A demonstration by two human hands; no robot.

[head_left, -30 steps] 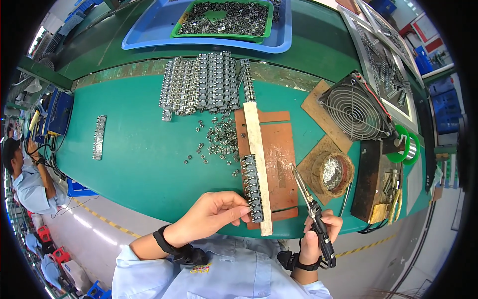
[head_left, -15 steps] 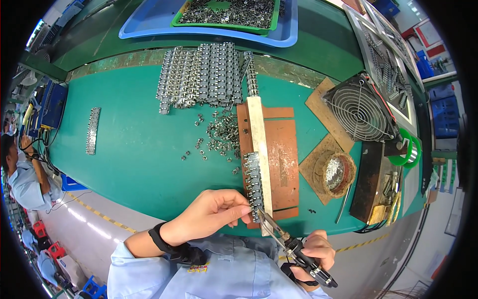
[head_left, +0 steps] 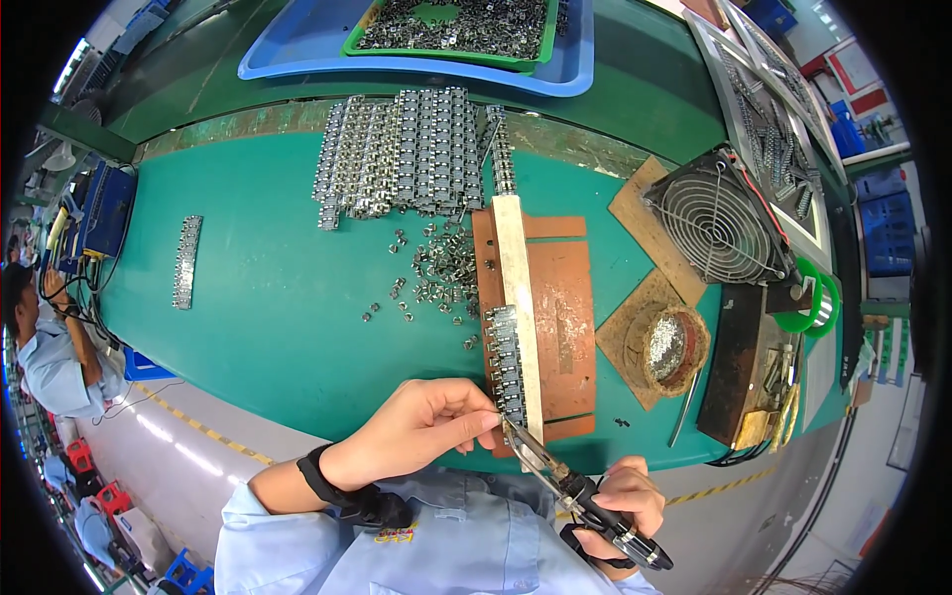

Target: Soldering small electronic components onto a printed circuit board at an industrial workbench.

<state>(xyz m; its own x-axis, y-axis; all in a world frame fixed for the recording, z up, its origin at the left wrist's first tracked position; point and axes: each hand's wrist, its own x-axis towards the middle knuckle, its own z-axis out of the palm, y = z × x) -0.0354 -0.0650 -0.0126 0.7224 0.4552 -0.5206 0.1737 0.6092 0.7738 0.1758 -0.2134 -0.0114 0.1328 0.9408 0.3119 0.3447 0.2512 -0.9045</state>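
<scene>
Strip (head_left: 505,355) of small dark parts lies along the left side of the pale bar (head_left: 515,263), in front of you, with its near end at your hands. Your left hand (head_left: 421,426) has thumb and forefinger drawn together at that near end, but you cannot tell from this view whether they pinch the strip itself or a small piece. Your right hand (head_left: 627,501) holds the iron (head_left: 587,506), fingers wrapped around its black handle, with its tip slanting up and left to the strip's near end, close to your left fingertips; actual contact is too small to make out. Under the bar is a brown plate (head_left: 562,317) on the green surface (head_left: 268,347). Loose metal bits (head_left: 443,263) lie scattered left of the plate, and past them sits a bank of strips (head_left: 421,149) in rows. To your right is a round cup (head_left: 637,345), then a rod (head_left: 684,408), and beyond the cup a fan (head_left: 716,223) with a wire guard. A green spool (head_left: 834,302) stands farther right. One lone strip (head_left: 186,263) lies far left on the surface. At the back, a green tray (head_left: 351,42) full of bits sits inside a blue tray (head_left: 266,67). Past the left edge, a co-worker (head_left: 61,362) in light blue sits with a hand raised.
</scene>
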